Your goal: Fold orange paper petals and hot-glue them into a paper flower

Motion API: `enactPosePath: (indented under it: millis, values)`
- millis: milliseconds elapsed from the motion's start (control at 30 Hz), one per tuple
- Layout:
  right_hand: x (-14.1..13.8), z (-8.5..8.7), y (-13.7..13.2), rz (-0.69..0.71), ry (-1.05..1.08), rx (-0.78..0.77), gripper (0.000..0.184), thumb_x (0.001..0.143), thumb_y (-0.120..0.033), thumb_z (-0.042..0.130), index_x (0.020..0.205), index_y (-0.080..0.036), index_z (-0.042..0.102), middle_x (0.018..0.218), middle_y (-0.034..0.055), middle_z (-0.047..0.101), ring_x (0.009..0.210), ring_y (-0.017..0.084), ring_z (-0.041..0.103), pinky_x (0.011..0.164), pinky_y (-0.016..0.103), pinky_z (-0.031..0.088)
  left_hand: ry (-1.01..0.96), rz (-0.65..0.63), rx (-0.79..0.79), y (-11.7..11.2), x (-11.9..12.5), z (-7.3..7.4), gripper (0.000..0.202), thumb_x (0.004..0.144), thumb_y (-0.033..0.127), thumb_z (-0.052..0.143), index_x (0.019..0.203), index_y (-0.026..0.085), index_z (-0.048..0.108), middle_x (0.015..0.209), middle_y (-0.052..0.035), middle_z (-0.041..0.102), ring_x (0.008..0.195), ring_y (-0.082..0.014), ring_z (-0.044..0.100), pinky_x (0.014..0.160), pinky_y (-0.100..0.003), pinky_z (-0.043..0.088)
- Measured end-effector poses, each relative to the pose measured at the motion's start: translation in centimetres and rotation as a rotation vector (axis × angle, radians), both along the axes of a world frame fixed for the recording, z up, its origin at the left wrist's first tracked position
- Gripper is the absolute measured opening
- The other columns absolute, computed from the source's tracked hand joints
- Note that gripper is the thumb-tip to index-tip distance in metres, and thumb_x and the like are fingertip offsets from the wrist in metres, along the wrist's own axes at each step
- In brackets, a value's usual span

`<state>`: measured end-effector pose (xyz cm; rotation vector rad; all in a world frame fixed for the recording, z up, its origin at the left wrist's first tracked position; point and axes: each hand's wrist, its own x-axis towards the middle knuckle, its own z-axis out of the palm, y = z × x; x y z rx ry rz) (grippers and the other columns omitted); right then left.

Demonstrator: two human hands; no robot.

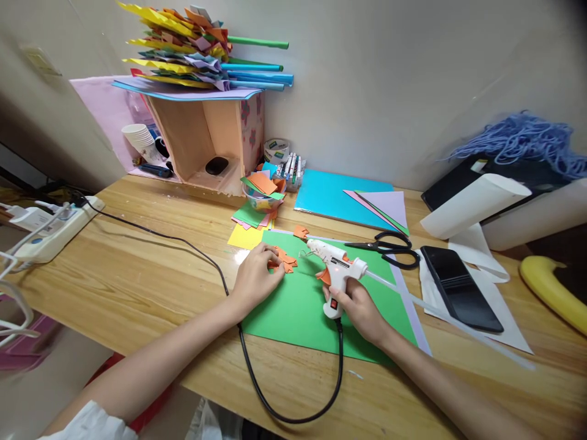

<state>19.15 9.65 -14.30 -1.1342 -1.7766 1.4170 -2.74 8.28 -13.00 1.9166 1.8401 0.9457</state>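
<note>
My right hand (362,308) is wrapped round the handle of a white hot glue gun (338,263), its nozzle aimed left. A clear glue stick (413,297) runs out of the gun's back, and a black cord leaves the handle's base. My left hand (259,275) lies close to the nozzle, thumb and fingers closed on an orange cut-paper piece (288,261). Beneath both hands is a green paper sheet (293,318). A smaller orange paper scrap (301,231) sits at its far edge. Black-handled scissors (389,246) rest on the sheet's right side.
A phone (458,287) and a white paper roll (477,205) are at the right, by a yellow curved object (553,287). Behind stand a bowl of paper scraps (263,192) and a box (252,131) topped with paper flowers (183,52). The cord reaches a power strip (59,229).
</note>
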Motion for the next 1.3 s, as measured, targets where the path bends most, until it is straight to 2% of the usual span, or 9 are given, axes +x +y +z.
enactPosePath:
  millis: [167,333,633,933,1300]
  values:
    - [0.1,0.2,0.3,0.029,-0.018,-0.098,0.032,0.079,-0.045,0.044,0.071,-0.014,0.05,0.06,0.0,0.048,0.051,0.01,0.042,0.048,0.023,0.036,-0.084,0.012,-0.04,0.3,-0.3,0.1,0.016,0.075,0.019,0.053,0.06,0.018,0.059,0.087,-0.0045,0.059,0.089,-0.0174,0.058,0.082,-0.032,0.046]
    - [-0.1,1.1,0.5,0.1,-0.048,-0.128,0.036,0.076,-0.047,0.043,0.06,-0.015,0.048,0.052,-0.0004,0.045,0.047,0.009,0.037,0.045,0.023,0.032,-0.112,0.027,-0.072,0.5,-0.3,0.3,0.016,0.073,0.017,0.054,0.059,0.018,0.061,0.086,-0.0044,0.059,0.085,-0.0167,0.058,0.081,-0.031,0.046]
    - [-0.2,1.4,0.4,0.145,-0.05,-0.129,0.033,0.075,-0.044,0.042,0.062,-0.015,0.048,0.053,-0.0003,0.045,0.046,0.009,0.037,0.044,0.022,0.03,-0.132,0.009,-0.058,0.7,-0.6,-0.4,0.014,0.073,0.02,0.055,0.061,0.018,0.063,0.085,-0.0041,0.059,0.086,-0.0169,0.058,0.08,-0.031,0.045]
    - [-0.7,2.2,0.5,0.134,-0.021,-0.174,0.031,0.075,-0.044,0.04,0.062,-0.016,0.045,0.052,-0.0014,0.043,0.046,0.009,0.034,0.044,0.023,0.028,-0.122,0.017,-0.086,0.6,-0.4,0.2,0.016,0.073,0.019,0.055,0.06,0.018,0.064,0.086,-0.0044,0.06,0.085,-0.0171,0.058,0.081,-0.031,0.045]
    - [-0.8,2.0,0.4,0.121,0.028,-0.228,0.031,0.075,-0.045,0.04,0.067,-0.016,0.046,0.053,-0.0016,0.043,0.047,0.009,0.035,0.043,0.022,0.028,-0.119,0.0,-0.072,0.7,-0.6,-0.1,0.016,0.073,0.02,0.055,0.06,0.018,0.063,0.085,-0.0038,0.06,0.085,-0.0169,0.058,0.08,-0.031,0.045]
